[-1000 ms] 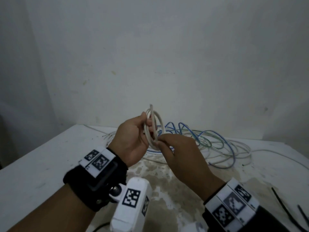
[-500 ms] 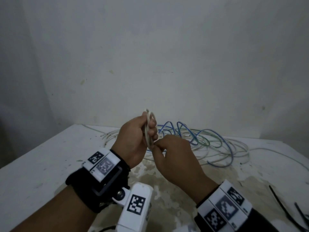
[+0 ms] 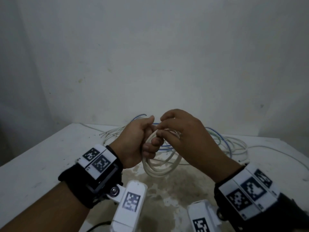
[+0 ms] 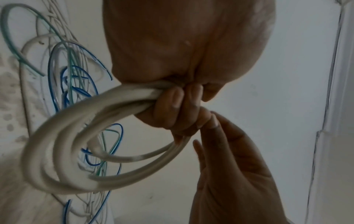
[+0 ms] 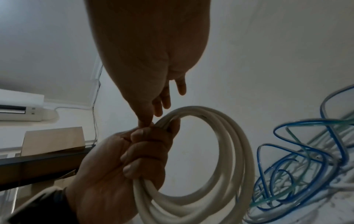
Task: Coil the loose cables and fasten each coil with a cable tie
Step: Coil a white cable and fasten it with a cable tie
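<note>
White cable coil [image 3: 161,166] gripped in left hand [image 3: 136,141], right hand [image 3: 185,138] fingers loosely extended, blue-green loose cables [image 3: 222,141] behind on table [image 3: 41,156]

head cam: above, fwd/down at table [image 3: 41,164] | wrist cams: close along palms | all share white coil [image 3: 160,168]

Stained white table [image 3: 41,158], tangled blue, green and white cables [image 3: 230,144] lying on it

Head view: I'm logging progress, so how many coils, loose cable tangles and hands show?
White coil: 1, gripped by the left hand
Loose tangle: 1, blue, green and white strands on the table
Hands: 2, counting the right hand
Total: 4
</note>
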{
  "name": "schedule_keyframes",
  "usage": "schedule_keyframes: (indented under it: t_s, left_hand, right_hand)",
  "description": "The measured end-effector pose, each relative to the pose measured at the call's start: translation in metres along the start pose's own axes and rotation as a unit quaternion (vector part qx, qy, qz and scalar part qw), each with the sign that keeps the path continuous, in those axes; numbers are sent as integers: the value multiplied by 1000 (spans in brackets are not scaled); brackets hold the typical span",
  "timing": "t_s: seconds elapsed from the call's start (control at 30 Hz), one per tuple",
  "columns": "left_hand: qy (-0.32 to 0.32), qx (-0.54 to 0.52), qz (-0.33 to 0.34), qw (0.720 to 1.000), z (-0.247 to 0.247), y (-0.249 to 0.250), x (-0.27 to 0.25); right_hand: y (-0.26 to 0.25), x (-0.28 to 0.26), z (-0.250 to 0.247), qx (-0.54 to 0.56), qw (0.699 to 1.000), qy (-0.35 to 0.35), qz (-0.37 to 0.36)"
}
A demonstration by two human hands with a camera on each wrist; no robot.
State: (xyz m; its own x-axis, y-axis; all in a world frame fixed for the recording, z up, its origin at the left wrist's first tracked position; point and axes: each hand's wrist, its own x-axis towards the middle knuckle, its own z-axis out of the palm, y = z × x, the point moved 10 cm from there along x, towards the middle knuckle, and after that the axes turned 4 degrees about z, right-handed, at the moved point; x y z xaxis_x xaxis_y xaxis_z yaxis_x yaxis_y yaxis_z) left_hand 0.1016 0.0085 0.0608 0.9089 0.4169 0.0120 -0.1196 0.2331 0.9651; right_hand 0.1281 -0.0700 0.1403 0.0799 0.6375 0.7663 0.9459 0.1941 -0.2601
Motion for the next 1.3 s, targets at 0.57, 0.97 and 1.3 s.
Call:
schedule_keyframes:
  t_s: [0.57,0.97,1.3]
  left_hand:
    - [18,164,-3,986,8,-9,3]
    - [45,219,117,968,43,-29,38]
    - [-46,185,87,978,104,-102,74]
  right_hand:
    - [34,-25,15,75,988,-85,106]
    - [98,-75,-31,125,957,51,258]
    - [146,-144,-66,77,910,-10,407]
